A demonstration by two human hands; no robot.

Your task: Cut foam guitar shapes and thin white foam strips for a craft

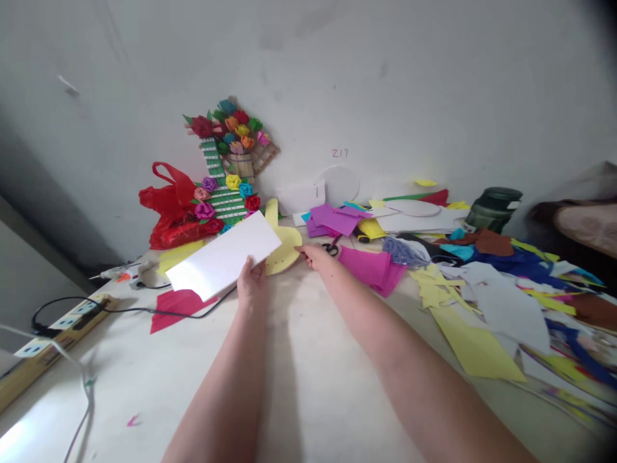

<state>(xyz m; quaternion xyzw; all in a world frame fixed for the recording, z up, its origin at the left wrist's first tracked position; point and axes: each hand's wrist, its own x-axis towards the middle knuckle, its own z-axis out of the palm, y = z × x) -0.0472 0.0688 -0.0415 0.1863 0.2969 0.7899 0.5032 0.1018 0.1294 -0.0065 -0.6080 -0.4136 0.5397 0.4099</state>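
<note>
Two bare forearms [414,347] stretch up from the bottom edge toward mid-frame. At the far left, a power strip [67,325] lies on the table [321,386]. Farther right, in the upper left, a red plastic bag [171,206] sits beside a green craft piece [229,206] bearing colourful flowers [242,130]. Just left of centre, the left hand [252,283] grasps a white card [224,257], thumb on top. It partly covers a yellow cutout [288,247] near the centre, whose right edge the right hand [314,255] pinches. Magenta sheets [371,267] follow, then mixed scraps [511,302] across the right side, with a dark green jar [494,207] behind.
</note>
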